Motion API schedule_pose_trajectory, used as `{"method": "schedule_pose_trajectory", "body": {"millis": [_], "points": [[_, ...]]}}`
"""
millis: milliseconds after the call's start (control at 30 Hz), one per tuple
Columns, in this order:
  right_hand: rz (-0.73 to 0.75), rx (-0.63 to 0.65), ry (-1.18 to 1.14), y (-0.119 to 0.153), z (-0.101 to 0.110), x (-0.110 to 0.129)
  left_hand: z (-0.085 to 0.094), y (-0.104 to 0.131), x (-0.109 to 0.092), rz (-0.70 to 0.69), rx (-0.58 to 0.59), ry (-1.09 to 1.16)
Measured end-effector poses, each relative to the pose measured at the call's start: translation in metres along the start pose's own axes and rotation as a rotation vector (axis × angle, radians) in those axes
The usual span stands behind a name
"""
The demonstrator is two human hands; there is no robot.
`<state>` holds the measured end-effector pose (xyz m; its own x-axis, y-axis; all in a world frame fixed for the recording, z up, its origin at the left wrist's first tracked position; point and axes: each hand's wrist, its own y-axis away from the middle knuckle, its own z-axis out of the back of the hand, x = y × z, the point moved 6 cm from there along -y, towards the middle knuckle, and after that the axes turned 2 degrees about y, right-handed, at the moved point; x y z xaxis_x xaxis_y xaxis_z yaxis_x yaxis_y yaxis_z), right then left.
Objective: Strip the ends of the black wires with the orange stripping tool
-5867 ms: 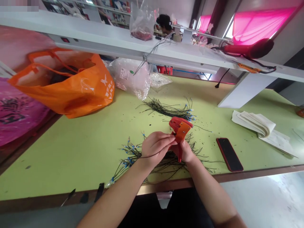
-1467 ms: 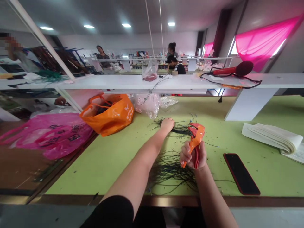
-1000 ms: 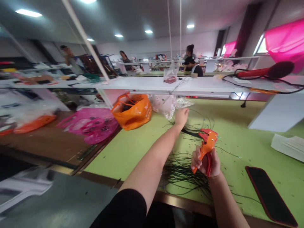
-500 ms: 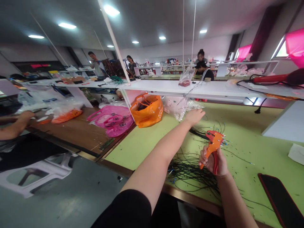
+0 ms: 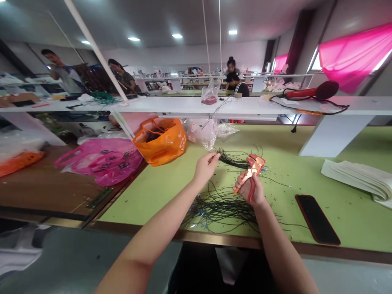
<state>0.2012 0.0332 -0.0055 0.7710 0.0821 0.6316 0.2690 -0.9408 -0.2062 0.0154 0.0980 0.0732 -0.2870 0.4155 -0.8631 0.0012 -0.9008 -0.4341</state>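
Note:
My right hand (image 5: 251,188) is wrapped around the handles of an orange and red wire stripper (image 5: 255,165), its jaws pointing away from me. Fingertips of my left hand (image 5: 206,167) are pinched together at the left end of a bundle of black wires (image 5: 232,161), seemingly on a wire there; how many they grip is too small to tell. That bundle runs right, passing behind the stripper's head. Closer to me, a loose heap of black wires (image 5: 226,210) with small bluish and silvery ends spreads below both hands, partly under my right wrist.
A black phone (image 5: 318,218) with a red edge lies to the right, below folded white sheets (image 5: 352,175). Orange (image 5: 167,145) and pink (image 5: 107,159) bags stand left. A white shelf (image 5: 177,105) crosses behind, carrying a red heat gun-like tool (image 5: 309,93). Several people work beyond.
My left hand has drawn back from near the shelf to the wire bundle, and its fingers have closed. My right hand still holds the stripper. The view has turned right.

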Motion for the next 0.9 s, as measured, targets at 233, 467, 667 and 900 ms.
{"method": "schedule_pose_trajectory", "body": {"millis": [233, 467, 667, 900], "points": [[0.038, -0.028, 0.047, -0.003, 0.006, -0.009, -0.011, 0.056, 0.000, 0.495, -0.020, 0.959], [-0.061, 0.075, 0.122, 0.004, -0.005, -0.023, 0.026, 0.050, -0.013, 0.333, -0.460, 1.221], [-0.067, 0.174, 0.061, 0.011, -0.020, -0.028, 0.011, 0.086, -0.010, 0.225, -0.487, 1.062], [-0.032, 0.074, 0.082, 0.009, -0.024, -0.023, 0.007, 0.108, -0.004, 0.210, -0.466, 1.001]]}}
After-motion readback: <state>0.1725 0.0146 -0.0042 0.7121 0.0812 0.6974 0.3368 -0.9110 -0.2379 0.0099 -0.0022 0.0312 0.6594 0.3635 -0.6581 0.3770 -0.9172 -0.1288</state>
